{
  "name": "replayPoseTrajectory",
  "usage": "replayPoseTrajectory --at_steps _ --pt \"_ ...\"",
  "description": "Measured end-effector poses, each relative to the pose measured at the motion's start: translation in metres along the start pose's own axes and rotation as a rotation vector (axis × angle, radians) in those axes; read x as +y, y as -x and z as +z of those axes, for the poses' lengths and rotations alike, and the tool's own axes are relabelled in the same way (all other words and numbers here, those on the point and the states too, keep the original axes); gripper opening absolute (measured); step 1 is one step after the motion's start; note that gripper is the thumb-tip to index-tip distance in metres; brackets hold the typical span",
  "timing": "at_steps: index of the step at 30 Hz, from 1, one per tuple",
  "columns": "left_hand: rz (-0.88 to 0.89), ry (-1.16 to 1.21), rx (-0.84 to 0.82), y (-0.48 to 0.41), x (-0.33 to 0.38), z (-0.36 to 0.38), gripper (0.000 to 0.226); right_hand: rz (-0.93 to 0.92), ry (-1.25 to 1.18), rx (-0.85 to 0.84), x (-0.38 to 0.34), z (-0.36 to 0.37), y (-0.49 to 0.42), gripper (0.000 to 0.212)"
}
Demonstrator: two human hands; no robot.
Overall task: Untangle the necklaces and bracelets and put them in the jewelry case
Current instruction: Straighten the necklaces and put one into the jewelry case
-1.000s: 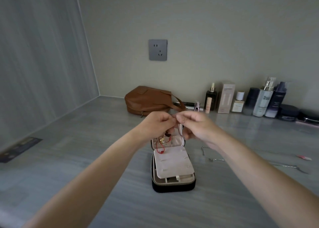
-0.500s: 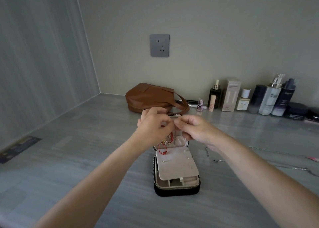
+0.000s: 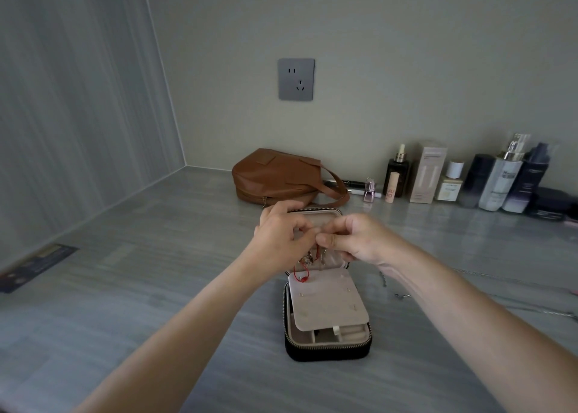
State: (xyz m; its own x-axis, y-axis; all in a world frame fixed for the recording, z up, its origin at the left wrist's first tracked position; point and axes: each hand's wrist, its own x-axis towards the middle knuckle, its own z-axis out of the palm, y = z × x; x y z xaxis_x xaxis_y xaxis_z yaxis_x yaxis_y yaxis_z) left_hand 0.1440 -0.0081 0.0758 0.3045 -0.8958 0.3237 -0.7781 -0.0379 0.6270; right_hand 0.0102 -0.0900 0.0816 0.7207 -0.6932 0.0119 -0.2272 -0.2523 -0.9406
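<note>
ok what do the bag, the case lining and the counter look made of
The bag looks like tan leather or faux leather: smooth, soft sheen, slouchy folds. The case lining seems a matte beige velvet or suede-like fabric. The counter looks like polished grey stone or laminate, streaked and reflective.

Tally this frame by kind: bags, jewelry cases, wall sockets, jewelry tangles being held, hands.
Bag: 1
Jewelry case: 1
Wall socket: 1
Jewelry tangle: 1, pinched by both hands
Hands: 2, left hand and right hand
Total: 6
</note>
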Motion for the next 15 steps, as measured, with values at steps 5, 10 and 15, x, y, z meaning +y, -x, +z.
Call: replayPoseTrajectory --at_steps 5,10,15 --pt "0.019 0.044 -0.002 0.000 -0.002 0.000 0.023 -0.003 0.088 0.023 0.001 -0.001 0.001 0.005" --pt "0.031 0.099 0.074 0.002 -0.006 0.004 0.016 -0.122 0.321 0.206 0.001 0.003 0.000 0.007" --pt "0.028 0.117 0.170 0.001 -0.015 0.008 0.013 -0.396 0.701 0.379 0.007 0.002 -0.001 0.010"
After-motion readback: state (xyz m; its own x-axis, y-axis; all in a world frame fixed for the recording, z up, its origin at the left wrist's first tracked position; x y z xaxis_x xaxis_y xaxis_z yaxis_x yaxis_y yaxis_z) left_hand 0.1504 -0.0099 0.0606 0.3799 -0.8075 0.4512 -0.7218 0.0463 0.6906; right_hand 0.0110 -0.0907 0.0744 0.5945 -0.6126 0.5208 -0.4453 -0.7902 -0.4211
